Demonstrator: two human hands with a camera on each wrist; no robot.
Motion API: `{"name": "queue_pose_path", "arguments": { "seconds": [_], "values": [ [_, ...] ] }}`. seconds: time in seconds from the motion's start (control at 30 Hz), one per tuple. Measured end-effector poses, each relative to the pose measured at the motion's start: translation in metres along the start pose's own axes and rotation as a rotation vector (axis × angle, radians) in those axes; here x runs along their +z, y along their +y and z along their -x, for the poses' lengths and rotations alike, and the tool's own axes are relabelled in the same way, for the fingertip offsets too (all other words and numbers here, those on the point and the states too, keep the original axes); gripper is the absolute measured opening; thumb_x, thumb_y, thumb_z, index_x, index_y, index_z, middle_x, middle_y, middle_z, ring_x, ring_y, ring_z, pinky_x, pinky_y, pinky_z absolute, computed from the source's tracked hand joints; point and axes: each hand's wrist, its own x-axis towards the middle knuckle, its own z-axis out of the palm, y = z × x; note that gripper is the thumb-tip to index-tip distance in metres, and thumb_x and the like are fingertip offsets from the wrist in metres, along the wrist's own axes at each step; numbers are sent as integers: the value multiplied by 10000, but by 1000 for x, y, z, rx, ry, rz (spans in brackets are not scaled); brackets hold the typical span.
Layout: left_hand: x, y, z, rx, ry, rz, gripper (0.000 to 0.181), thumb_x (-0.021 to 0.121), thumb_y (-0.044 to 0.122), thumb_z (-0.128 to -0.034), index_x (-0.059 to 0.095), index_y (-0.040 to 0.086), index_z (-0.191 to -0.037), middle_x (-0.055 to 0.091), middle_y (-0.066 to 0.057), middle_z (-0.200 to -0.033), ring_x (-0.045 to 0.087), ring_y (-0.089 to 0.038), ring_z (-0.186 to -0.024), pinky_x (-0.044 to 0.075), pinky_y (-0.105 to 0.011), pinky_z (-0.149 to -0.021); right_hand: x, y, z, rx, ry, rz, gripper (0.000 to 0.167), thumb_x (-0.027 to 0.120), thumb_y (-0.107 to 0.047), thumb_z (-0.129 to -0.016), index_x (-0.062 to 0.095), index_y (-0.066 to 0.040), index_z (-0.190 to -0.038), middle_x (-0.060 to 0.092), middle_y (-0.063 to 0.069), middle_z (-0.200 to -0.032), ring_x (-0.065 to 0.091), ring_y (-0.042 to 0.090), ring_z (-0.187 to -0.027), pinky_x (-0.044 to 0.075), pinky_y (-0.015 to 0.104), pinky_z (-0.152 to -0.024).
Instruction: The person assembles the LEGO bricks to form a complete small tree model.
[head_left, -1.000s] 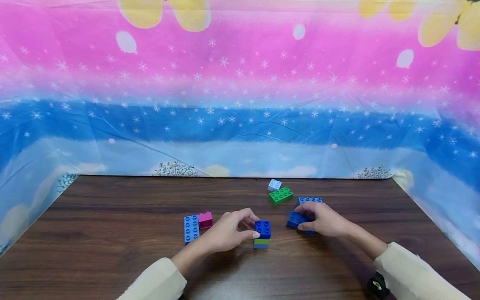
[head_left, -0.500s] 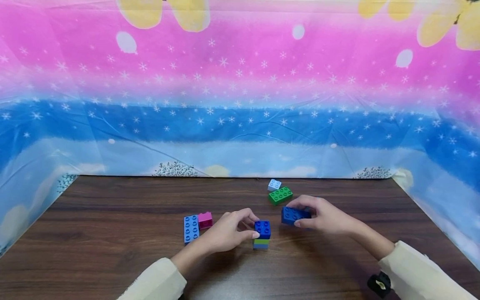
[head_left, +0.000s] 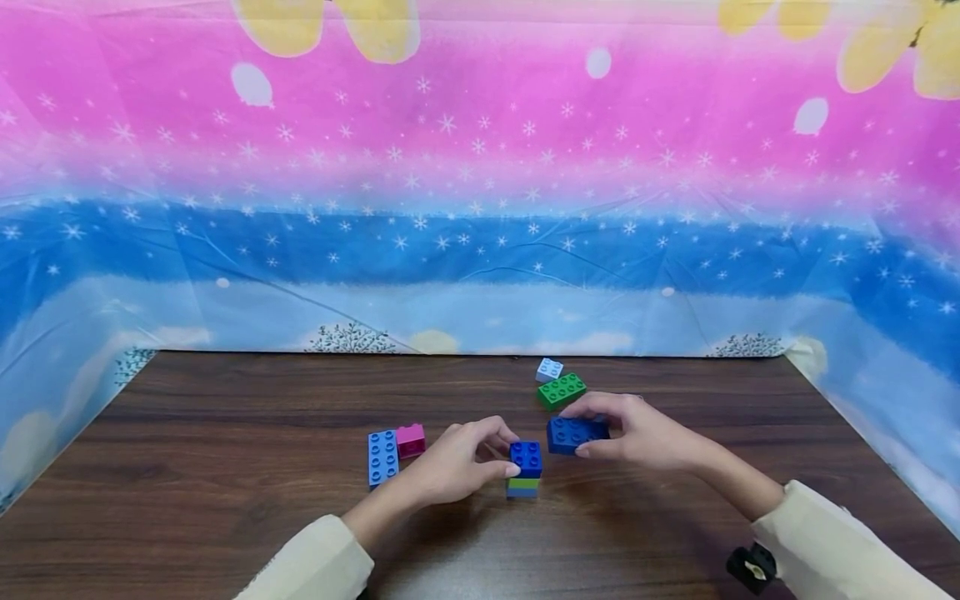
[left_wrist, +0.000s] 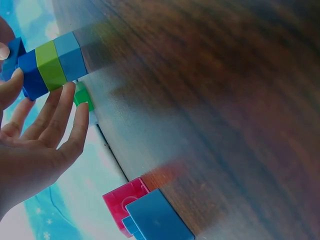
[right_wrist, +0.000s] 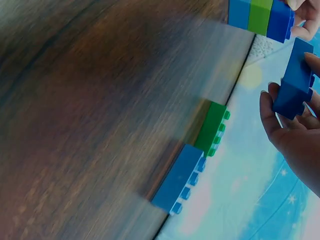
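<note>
A small tower [head_left: 523, 471] stands on the table, with a dark blue brick on top, lime green below it and lighter blue at the bottom. My left hand [head_left: 465, 462] holds its top brick from the left, between thumb and fingers. In the left wrist view the lime layer [left_wrist: 50, 65] shows plainly. My right hand [head_left: 637, 433] grips a long dark blue brick [head_left: 576, 435], studs up, just right of the tower and apart from it. The right wrist view shows this dark blue brick [right_wrist: 295, 82] lifted off the table.
A lighter blue long brick [head_left: 382, 458] and a pink brick [head_left: 410, 441] touch at the left. Farther back lie a green brick [head_left: 562, 391] and a pale blue brick [head_left: 550, 370]. Another blue brick [right_wrist: 180, 179], hidden in the head view, stands near the green one.
My right hand has picked up the long dark blue brick and carried it left towards the tower. My left hand stays on the tower.
</note>
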Motion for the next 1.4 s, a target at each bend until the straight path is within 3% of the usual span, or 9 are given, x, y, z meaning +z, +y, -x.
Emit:
{"name": "queue_pose_path", "arguments": {
  "seconds": [0.17,0.67,1.07,1.4],
  "values": [
    [0,0,0,-5,0,6,189,599,180,-895,569,113,-1069,635,-34,-1002,583,-178,-932,465,-361,-819,5,-7,-1,11,-19,-9,354,637,-228,-872,544,-113,-1194,537,83,-1183,530,226,-1042,471,338,-807],
    [0,0,0,0,-12,18,190,594,180,-898,562,112,-1073,632,-38,-1014,582,-175,-940,467,-351,-821,15,-10,-6,-60,-27,71,337,621,-248,-882,553,-134,-1192,564,-2,-1142,528,158,-974,465,315,-791],
    [-1,-1,-1,6,-12,14,188,599,181,-895,560,111,-1064,632,-44,-1012,582,-177,-938,466,-343,-816,14,-10,-8,-47,-71,57,347,612,-269,-886,545,-147,-1204,582,-20,-1099,559,126,-895,476,302,-726],
    [-1,0,-1,-6,-13,16,193,604,178,-891,561,110,-1066,630,-47,-1017,578,-184,-943,462,-358,-829,13,-12,-10,-38,-90,33,336,613,-243,-887,556,-127,-1197,578,-11,-1102,554,139,-951,477,326,-765]
  ]
}}
